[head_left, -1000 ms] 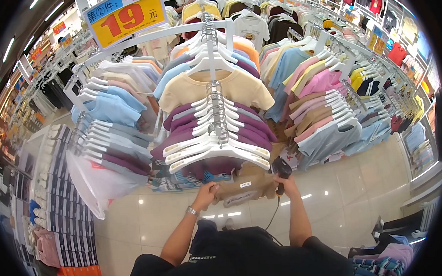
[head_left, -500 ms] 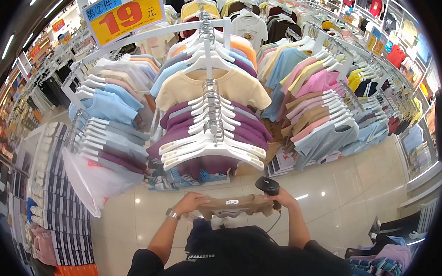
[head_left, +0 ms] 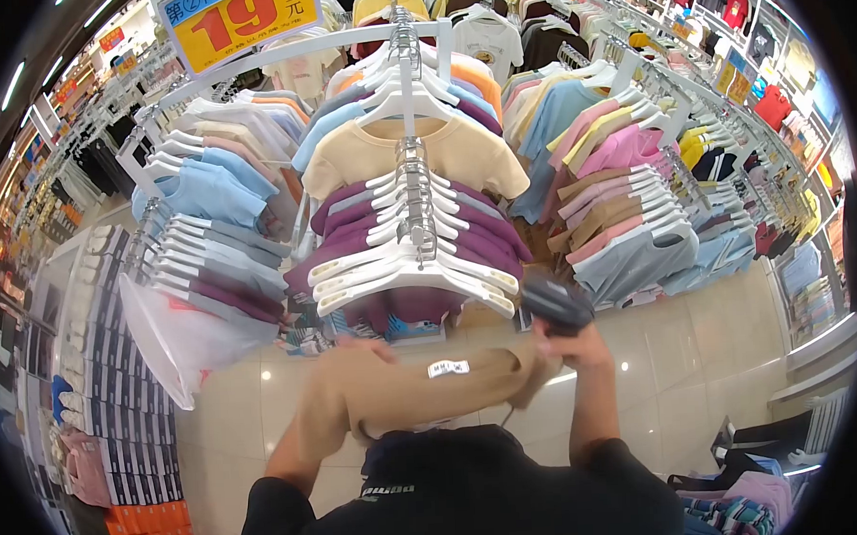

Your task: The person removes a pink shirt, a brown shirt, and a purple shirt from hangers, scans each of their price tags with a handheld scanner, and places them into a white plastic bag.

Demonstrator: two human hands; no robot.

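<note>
A brown T-shirt (head_left: 406, 399) is stretched in front of my chest, its collar with a small white label (head_left: 448, 369) turned up toward me. My left hand (head_left: 362, 348) is closed on the shirt's left side, somewhat blurred and partly covered by the fabric. Closed around the handle of a black barcode scanner (head_left: 558, 306), my right hand (head_left: 575, 345) also touches the shirt's right end. Just beyond both hands, white hangers (head_left: 415, 285) carry purple shirts on the front rack.
Racks of shirts stand left and right, with a pale yellow shirt (head_left: 414, 158) facing me in the centre. A clear plastic bag (head_left: 169, 346) hangs at the left. Folded clothes (head_left: 745, 502) lie at lower right. A price sign (head_left: 241, 25) tops the rack.
Both hands have lifted the brown T-shirt up and forward toward the rack. The scanner rose with my right hand and moved right, now tilted sideways.
</note>
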